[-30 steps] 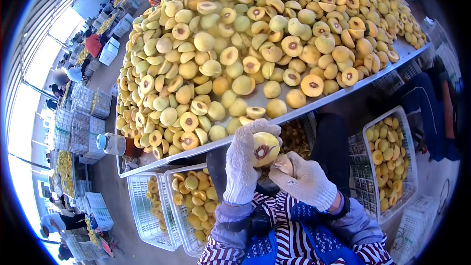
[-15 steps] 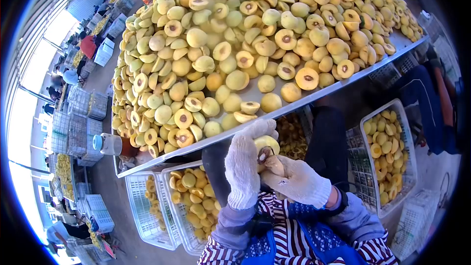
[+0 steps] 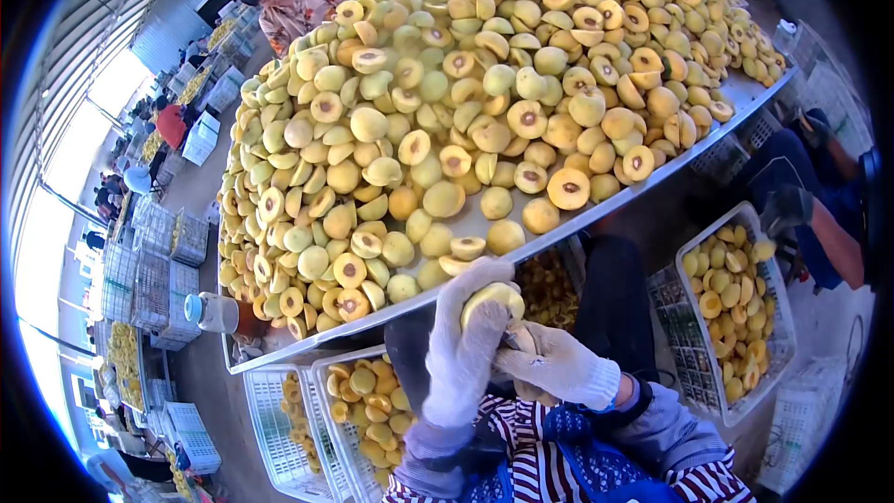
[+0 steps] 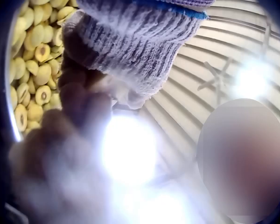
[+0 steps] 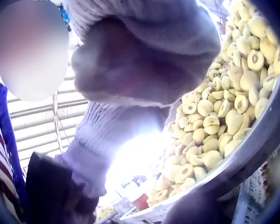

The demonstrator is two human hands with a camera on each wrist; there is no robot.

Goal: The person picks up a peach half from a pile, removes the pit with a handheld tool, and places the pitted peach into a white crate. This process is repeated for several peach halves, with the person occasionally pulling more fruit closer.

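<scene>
In the head view, the worker sits up against a broad metal-edged table loaded with a heap of yellow-green fruit, much of it halved, the cut faces browned at the middle. The left hand, in a knitted glove, is clamped round one fruit piece, just in front of the table's near edge. The right hand, gloved too, is bent in close below that fruit; whether it grips anything I cannot tell (there's a small pale bit by its thumb, too small to name). Two white crates stand side by side to the worker's left, the outer crate and the inner crate, with fruit in both. Another crate of fruit sits to the right, and beside it a neighbour's dark-gloved hand reaches over. A bottle with a pale blue cap lies at the table's left corner. The left wrist view is mostly glare: a ribbed glove cuff at the top, shadowed fingers under it, fruit on the left, roof ribs behind. In the right wrist view, a shadowed glove fills the top, a second glove's cuff shows beneath, and the heap slopes down behind both.
</scene>
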